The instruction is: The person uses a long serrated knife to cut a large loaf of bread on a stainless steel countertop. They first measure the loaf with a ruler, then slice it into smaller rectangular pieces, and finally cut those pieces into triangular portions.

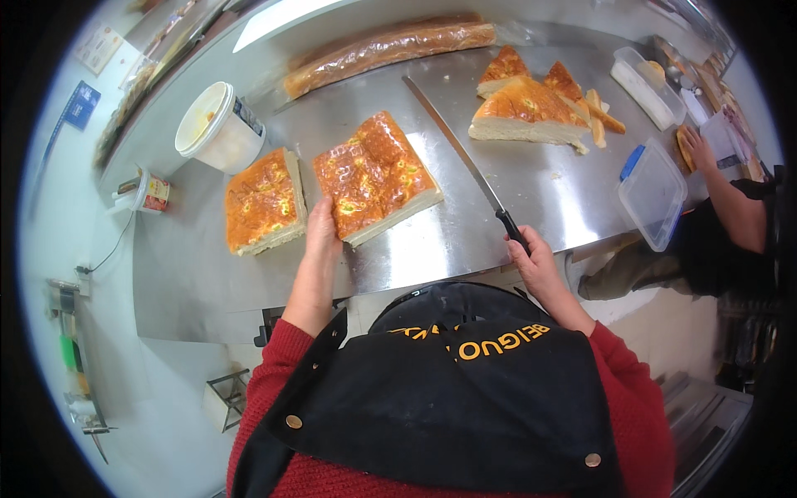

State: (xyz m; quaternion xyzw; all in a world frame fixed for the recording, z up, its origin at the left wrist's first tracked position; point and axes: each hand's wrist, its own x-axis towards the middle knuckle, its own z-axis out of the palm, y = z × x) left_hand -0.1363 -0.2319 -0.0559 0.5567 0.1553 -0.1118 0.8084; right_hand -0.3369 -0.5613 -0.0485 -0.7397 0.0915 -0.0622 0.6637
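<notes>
My right hand is closed round the black handle of a long serrated bread knife, whose blade points away over the steel table. My left hand rests against the left edge of a large browned slab of bread, its thumb and fingers partly hidden. Left of that hand lies a smaller rectangular slab of bread, with its pale cut side facing the larger one. Beyond the knife, to the right, is a wedge-shaped piece of bread with smaller pieces and strips around it.
Behind the bread, a long wrapped loaf lies along the wall. A white plastic tub stands at the left, and a smaller tub beyond it. At the right are a clear lid, a plastic container and a co-worker's hand on bread.
</notes>
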